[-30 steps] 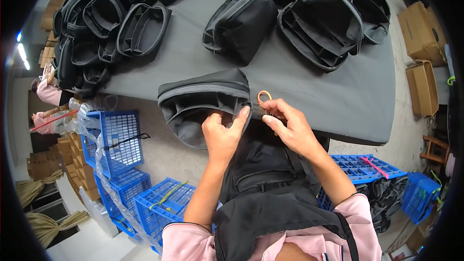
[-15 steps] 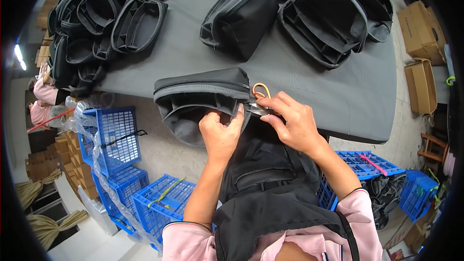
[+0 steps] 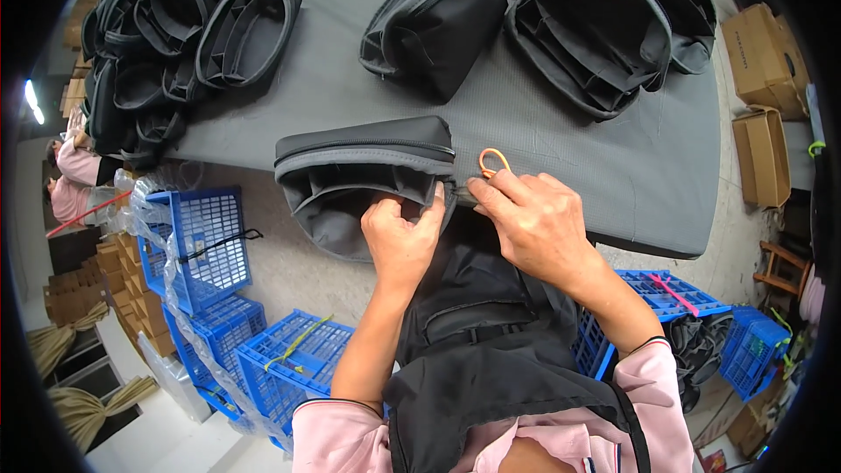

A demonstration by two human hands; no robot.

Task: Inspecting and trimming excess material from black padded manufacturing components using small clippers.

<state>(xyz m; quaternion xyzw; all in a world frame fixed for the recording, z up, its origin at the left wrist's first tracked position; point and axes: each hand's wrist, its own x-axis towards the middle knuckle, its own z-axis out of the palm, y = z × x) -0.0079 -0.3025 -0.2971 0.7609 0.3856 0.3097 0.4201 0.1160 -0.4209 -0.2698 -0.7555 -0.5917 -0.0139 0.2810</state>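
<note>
A black zippered pouch (image 3: 368, 134) with inner dividers hangs over the table's near edge, its mouth open toward me. My left hand (image 3: 399, 236) is closed on the pouch's right end, the thumb inside and the index finger along the rim. Just right of that end, my right hand (image 3: 543, 223) is closed around a pair of small scissors. One orange handle loop of the scissors (image 3: 505, 160) sticks up past the fingers; the blades are mostly hidden now.
Similar black pouches (image 3: 250, 39) crowd the far left of the grey-covered table (image 3: 613, 175), with more pouches (image 3: 591, 39) at far right. Blue plastic crates (image 3: 293, 346) stand below on both sides. Cardboard boxes (image 3: 762, 158) line the right; another person (image 3: 79, 184) is far left.
My right hand has drawn slightly right, away from the pouch's end, turning so that its knuckles face up and the scissor blades are covered. My left hand keeps its grip.
</note>
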